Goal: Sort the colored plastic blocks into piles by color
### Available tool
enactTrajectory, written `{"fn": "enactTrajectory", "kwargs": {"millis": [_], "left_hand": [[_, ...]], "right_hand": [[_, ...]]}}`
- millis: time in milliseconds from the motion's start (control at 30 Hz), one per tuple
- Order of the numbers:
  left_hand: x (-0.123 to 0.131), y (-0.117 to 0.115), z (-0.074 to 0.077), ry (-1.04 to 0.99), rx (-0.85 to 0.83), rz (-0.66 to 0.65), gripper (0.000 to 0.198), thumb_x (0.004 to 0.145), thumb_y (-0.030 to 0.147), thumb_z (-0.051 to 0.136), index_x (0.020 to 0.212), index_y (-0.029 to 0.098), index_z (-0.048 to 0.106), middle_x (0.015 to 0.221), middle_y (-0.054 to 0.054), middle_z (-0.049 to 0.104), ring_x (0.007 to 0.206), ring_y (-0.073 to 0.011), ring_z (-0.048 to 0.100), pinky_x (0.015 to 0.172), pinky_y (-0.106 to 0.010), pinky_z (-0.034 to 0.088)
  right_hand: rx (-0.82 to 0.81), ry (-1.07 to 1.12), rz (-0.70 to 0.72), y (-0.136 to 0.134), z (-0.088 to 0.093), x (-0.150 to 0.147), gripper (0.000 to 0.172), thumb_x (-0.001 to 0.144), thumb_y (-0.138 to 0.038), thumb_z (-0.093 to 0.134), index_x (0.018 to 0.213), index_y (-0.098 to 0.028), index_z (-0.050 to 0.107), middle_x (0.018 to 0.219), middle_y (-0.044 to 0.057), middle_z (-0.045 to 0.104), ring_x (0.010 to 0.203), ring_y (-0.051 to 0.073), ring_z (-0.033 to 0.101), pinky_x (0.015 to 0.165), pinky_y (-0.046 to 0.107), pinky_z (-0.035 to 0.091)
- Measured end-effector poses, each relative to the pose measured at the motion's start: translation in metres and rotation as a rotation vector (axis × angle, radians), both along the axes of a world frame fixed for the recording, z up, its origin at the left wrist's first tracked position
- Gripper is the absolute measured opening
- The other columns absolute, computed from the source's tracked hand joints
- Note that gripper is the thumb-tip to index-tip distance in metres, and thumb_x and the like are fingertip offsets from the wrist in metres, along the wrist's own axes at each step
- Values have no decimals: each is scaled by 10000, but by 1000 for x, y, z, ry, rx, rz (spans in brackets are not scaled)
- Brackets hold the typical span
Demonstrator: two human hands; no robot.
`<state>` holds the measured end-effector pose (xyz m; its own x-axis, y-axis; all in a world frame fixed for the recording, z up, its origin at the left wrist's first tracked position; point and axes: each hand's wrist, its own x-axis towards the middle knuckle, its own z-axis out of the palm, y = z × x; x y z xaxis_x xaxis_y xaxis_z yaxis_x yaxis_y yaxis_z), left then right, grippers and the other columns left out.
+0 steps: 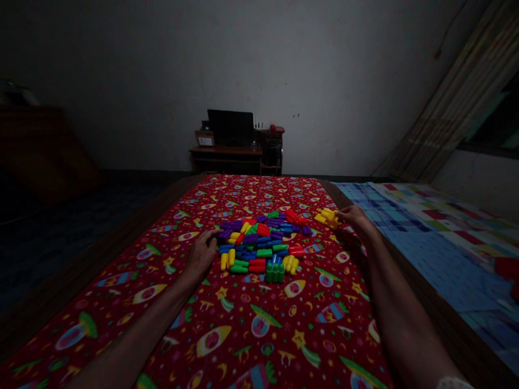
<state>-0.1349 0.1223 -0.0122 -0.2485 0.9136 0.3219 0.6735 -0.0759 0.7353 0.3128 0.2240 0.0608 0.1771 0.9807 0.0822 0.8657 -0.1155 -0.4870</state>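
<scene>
A pile of plastic toy building blocks (263,253) in red, yellow, green, blue and purple, made of short joined tubes, lies on a red patterned cloth (259,308). At the pile's left edge rests my left hand (201,253), its thumb and fingers apart and fingertips beside the purple blocks (230,226); whether they touch is hard to see. My right hand (353,216) pinches yellow blocks (327,217) to the right of the pile. These yellow blocks sit close together, low over the cloth or on it. A green block (274,273) stands at the near side of the pile.
Beyond the cloth's far end, a dark monitor (230,128) and a red object (277,129) sit on a wooden desk (227,152) against the wall. Right of the cloth lies a blue and checked bedspread (405,237). A curtain (441,102) hangs at the right.
</scene>
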Motion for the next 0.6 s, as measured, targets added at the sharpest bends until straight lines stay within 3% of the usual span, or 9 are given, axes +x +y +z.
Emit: {"fn": "enactTrajectory", "kwargs": {"millis": [133,233,333,433,500,600], "left_hand": [[0,0,0,-5,17,5,419,752,264,414,1058,180,688,1134,-91,693,1063,-258,627,958,-394,481],[0,0,0,-13,24,-8,409,749,259,422,1048,188,692,1110,-80,702,1026,-249,640,938,-381,494],[0,-1,1,-28,20,-12,404,759,264,419,1048,188,691,1091,-79,707,1002,-245,648,923,-376,503],[0,-1,2,-29,19,-13,406,761,256,413,1049,186,690,1111,-80,700,1033,-243,640,942,-375,492],[1,-1,2,-25,24,-12,404,760,252,411,1044,184,690,1123,-77,697,1056,-241,631,956,-373,482],[3,-2,2,-37,34,-4,389,759,250,413,1020,187,694,1108,-70,703,1055,-234,631,952,-367,484]], "right_hand": [[216,-58,-49,-2,6,-7,294,820,-266,517,874,-119,766,783,102,742,733,196,669,599,237,421],[265,-5,93,-9,17,-36,327,838,-267,474,910,-118,755,794,92,737,718,176,658,614,227,426],[143,10,440,-26,28,-79,318,843,-265,466,844,-115,747,763,67,717,674,144,626,601,208,410],[-115,-144,805,-51,35,-120,264,825,-272,518,817,-130,741,716,33,686,638,124,587,572,198,376],[-215,-341,888,-69,37,-138,234,811,-295,564,837,-144,741,729,39,683,633,128,582,559,205,359],[-190,-522,900,-95,26,-143,239,798,-356,623,921,-187,738,844,74,706,734,170,628,607,223,399]]}}
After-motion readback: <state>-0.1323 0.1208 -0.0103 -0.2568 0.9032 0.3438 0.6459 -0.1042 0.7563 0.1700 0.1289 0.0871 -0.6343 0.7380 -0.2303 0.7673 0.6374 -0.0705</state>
